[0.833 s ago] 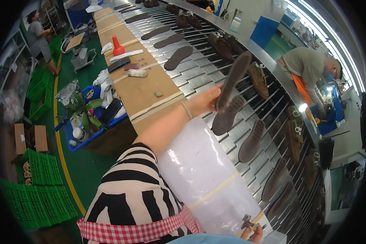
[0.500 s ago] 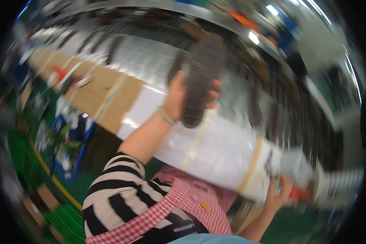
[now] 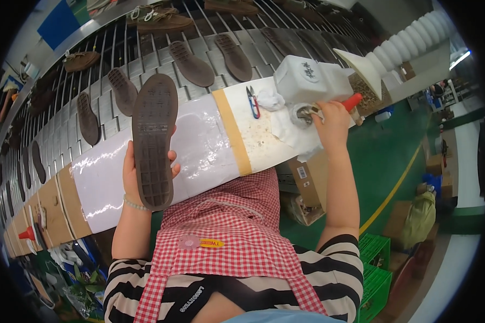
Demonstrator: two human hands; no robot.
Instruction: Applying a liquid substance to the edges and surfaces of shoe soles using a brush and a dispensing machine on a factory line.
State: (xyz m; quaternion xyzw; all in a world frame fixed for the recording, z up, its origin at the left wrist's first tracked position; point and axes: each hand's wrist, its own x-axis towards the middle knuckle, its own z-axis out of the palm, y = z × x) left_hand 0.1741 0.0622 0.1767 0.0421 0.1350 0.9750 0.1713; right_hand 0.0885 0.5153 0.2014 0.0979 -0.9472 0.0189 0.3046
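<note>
My left hand [image 3: 128, 171] grips a dark brown shoe sole [image 3: 155, 134], raised above the white bench cover with its gridded face showing. The fingers wrap round its lower edges. At the right end of the bench, my right hand [image 3: 334, 125] is closed in a pinch over a small clear jar [image 3: 303, 115]. Between its fingertips shows a slim pale handle; its lower end is hidden. A red nozzle tip [image 3: 353, 102] pokes out just past this hand. Behind the jar stands a white plastic container [image 3: 299, 78]. Snips [image 3: 253, 102] with red and blue handles lie beside a crumpled white cloth [image 3: 270, 99].
Along the far side runs a slatted metal conveyor [image 3: 205, 94] bearing several brown soles [image 3: 191, 63] and brown shoes [image 3: 164, 22]. A white ribbed duct with a hood [image 3: 361, 70] hangs at the right. Below it are a cardboard box [image 3: 310, 180] and green crates [image 3: 376, 280].
My view has swung to the right and sharpened. The sole is still in my left hand, now lower and to the left in view. My right hand stays by the jar.
</note>
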